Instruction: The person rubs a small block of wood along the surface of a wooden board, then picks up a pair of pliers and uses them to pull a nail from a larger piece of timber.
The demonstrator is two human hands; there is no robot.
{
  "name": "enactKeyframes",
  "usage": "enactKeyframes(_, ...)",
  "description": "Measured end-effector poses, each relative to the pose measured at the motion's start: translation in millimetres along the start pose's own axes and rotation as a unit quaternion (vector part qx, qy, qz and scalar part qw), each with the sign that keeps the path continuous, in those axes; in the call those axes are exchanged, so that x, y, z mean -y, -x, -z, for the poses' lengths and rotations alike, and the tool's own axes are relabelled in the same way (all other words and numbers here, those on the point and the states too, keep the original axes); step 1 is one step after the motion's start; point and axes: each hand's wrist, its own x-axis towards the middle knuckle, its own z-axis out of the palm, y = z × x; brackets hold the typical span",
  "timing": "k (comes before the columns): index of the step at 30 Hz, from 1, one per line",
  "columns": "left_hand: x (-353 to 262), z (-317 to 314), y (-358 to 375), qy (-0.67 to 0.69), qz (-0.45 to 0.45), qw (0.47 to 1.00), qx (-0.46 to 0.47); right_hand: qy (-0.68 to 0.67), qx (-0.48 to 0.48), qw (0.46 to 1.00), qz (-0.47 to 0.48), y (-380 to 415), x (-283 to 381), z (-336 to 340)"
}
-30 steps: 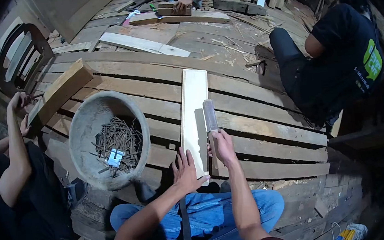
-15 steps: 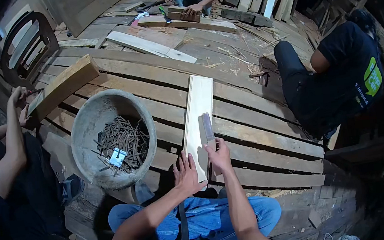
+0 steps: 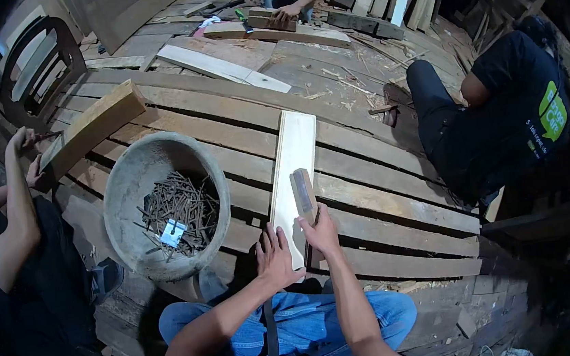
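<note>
Hands (image 3: 298, 245) on plank (image 3: 292, 163) — nail bowl (image 3: 122, 194) beside.

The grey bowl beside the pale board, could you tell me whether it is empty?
No, the grey bowl holds a heap of dark nails with a small white packet lying on them.
</note>
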Motion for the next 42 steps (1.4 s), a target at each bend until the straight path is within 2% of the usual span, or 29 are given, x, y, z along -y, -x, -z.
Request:
enactKeyframes(19,1,4,0,0.019,-0.008,1.0,0.01,0.029,-0.008,0.999,0.027,0,-7,-7)
enactKeyframes(22,3,8,-4,-0.011,-0.005,0.999,0.035,0.024,0.027,0.999,-0.005,1,1,0)
enactKeyframes(24,9,12,-10,-0.039,0.0,0.999,0.035,0.052,-0.038,0.998,0.011,-5,-17,-7)
enactKeyframes(26,13,31,-13,-0.066,0.007,0.997,0.041,0.034,-0.055,0.997,-0.045,2,13,16)
enactKeyframes(27,20,29,-17,-0.079,0.008,0.997,0.026,0.025,-0.096,0.994,-0.039,-2,4,14)
enactKeyframes(28,24,31,-21,-0.083,0.024,0.996,0.032,0.009,-0.097,0.992,-0.086,-9,-3,15)
enactKeyframes(30,27,33,-25,-0.084,0.046,0.995,0.03,-0.006,-0.167,0.983,-0.079,-11,-14,9)
enactKeyframes(33,28,34,-26,-0.072,0.045,0.995,0.044,0.052,-0.166,0.983,-0.058,-11,-23,5)
enactKeyframes(36,32,25,-30,-0.054,0.032,0.998,0.023,0.091,-0.147,0.978,-0.118,-4,-5,7)
enactKeyframes(40,33,23,-29,-0.037,0.018,0.999,0.005,0.113,-0.226,0.966,-0.046,-7,-15,2)
enactKeyframes(42,33,23,-30,-0.042,0.017,0.999,0.016,0.09,-0.231,0.967,-0.052,-5,-15,2)
